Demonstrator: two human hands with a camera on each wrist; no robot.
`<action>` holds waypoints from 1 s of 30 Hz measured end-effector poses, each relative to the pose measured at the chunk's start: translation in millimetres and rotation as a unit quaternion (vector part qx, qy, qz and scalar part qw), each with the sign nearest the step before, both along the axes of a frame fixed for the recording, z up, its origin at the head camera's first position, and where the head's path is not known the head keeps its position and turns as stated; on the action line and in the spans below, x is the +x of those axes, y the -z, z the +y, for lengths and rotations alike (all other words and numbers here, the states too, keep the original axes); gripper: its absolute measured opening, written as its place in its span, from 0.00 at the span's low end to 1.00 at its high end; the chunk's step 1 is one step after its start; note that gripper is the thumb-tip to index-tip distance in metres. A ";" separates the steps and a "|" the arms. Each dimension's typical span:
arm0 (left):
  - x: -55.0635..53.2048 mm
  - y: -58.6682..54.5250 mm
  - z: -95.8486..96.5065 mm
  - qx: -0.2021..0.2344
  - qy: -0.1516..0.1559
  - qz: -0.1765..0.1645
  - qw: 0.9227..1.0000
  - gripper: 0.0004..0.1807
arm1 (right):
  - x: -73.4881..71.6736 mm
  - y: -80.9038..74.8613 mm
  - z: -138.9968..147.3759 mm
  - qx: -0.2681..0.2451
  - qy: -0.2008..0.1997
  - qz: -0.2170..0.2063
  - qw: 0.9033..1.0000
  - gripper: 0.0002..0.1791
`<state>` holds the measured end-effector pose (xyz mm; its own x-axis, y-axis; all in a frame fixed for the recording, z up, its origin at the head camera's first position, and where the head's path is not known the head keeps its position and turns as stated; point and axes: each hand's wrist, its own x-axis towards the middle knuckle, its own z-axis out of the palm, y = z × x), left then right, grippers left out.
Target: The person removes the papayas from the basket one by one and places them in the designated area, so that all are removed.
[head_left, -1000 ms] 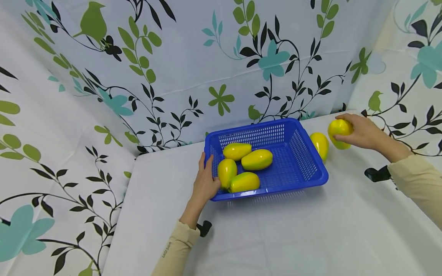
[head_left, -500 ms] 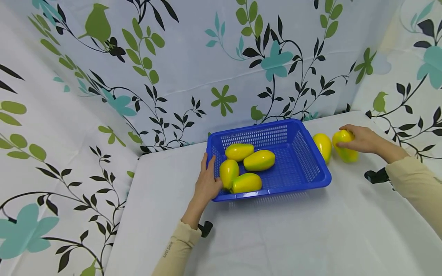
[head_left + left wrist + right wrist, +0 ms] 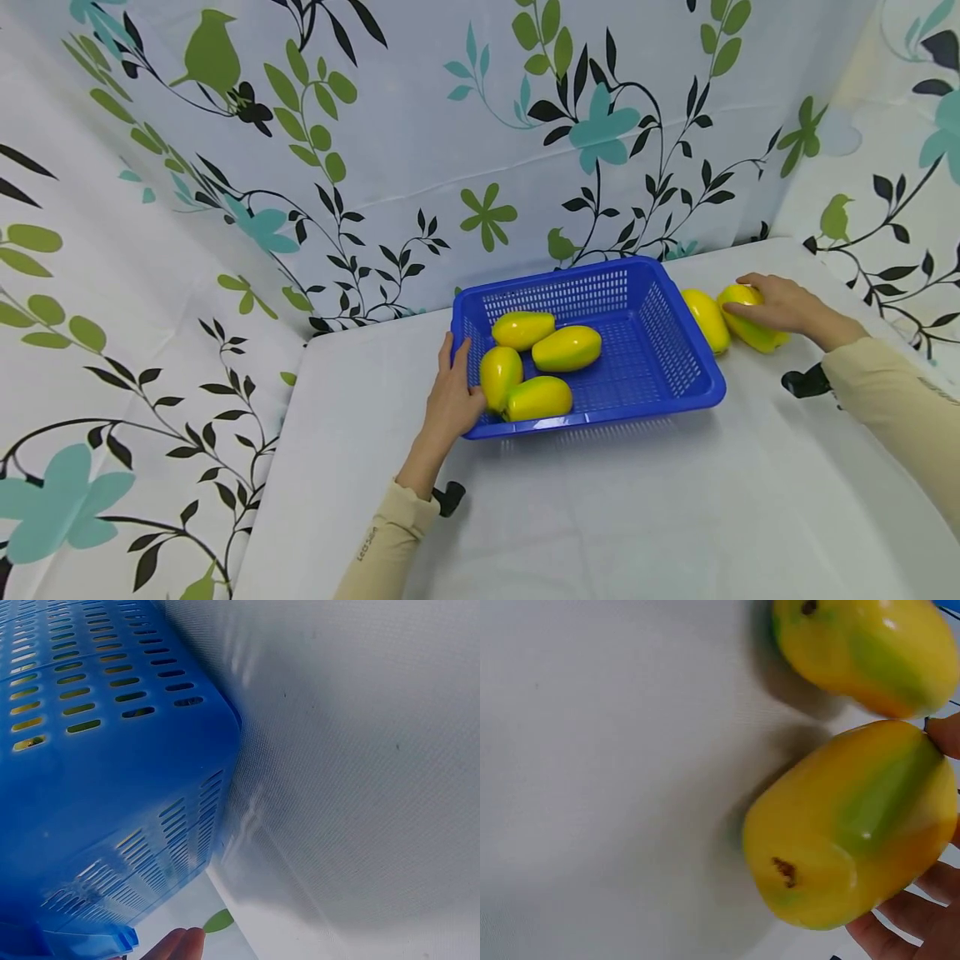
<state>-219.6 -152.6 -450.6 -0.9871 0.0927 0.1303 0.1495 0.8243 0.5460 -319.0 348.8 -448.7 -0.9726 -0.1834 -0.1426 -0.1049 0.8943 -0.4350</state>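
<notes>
A blue plastic basket (image 3: 630, 358) stands on the white table and holds several yellow-green mangoes (image 3: 566, 348), grouped toward its left side. My left hand (image 3: 450, 400) grips the basket's left rim at the near corner; in the left wrist view, its fingertips (image 3: 180, 946) show beyond the basket's slotted wall. Right of the basket, my right hand (image 3: 783, 308) holds a mango (image 3: 847, 832), thumb on one side and fingers on the other. Beside it lies another mango (image 3: 870, 652), close to the basket's right wall. The held mango is low over the table; whether it rests there cannot be told.
A white cloth covers the table (image 3: 600, 517), which extends in front of the basket and to both sides. Patterned curtains (image 3: 390, 125) with leaves and birds stand behind the table and at its sides, near the basket's back edge.
My right hand has lowered its mango from above the table down beside the loose mango, tilting it, then shifted slightly left. The left hand stays on the basket.
</notes>
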 end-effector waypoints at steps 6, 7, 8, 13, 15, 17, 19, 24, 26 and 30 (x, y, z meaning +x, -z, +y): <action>0.1 0.5 0.5 -0.001 -0.002 0.003 1.000 0.43 | 0.4 -1.6 -1.9 0.016 -0.003 0.009 1.000 0.42; 0.4 0.0 0.4 -0.001 -0.002 0.003 1.000 0.43 | 0.2 -2.6 -2.6 0.018 -0.004 0.010 1.000 0.42; 0.6 -0.7 0.5 -0.001 -0.003 0.003 1.000 0.43 | -0.1 -3.6 -3.4 0.021 -0.006 0.011 1.000 0.42; 2.3 -3.1 0.8 0.001 -0.003 0.002 1.000 0.44 | -1.2 -8.5 -6.8 0.037 -0.017 0.010 0.999 0.42; 2.8 -3.2 0.9 0.000 -0.003 0.003 1.000 0.43 | -1.4 -9.8 -8.0 0.043 -0.020 0.009 0.999 0.42; 3.5 -3.9 1.1 -0.003 -0.004 0.005 1.000 0.43 | -0.9 -12.5 -10.2 0.048 -0.021 0.013 0.999 0.42; 3.9 -4.1 1.0 -0.009 -0.006 0.003 1.000 0.43 | -0.2 -16.5 -13.6 0.053 -0.023 0.019 0.998 0.42; 3.2 -3.9 0.2 -0.022 -0.010 0.002 1.000 0.43 | 2.6 -33.5 -31.4 0.062 -0.035 0.043 0.997 0.43; 2.7 -3.9 0.0 -0.030 -0.011 0.002 0.999 0.43 | 5.3 -42.1 -43.2 0.065 -0.047 0.056 0.995 0.42; 2.5 -4.6 0.3 -0.045 -0.009 0.004 0.999 0.43 | 13.5 -62.2 -74.4 0.066 -0.084 0.087 0.991 0.41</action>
<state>-217.1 -152.3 -446.0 -0.9877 0.0872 0.1300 0.1388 0.8721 0.4693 -305.5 274.4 -386.5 -0.9422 -0.3349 -0.0090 -0.3194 0.9059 -0.2781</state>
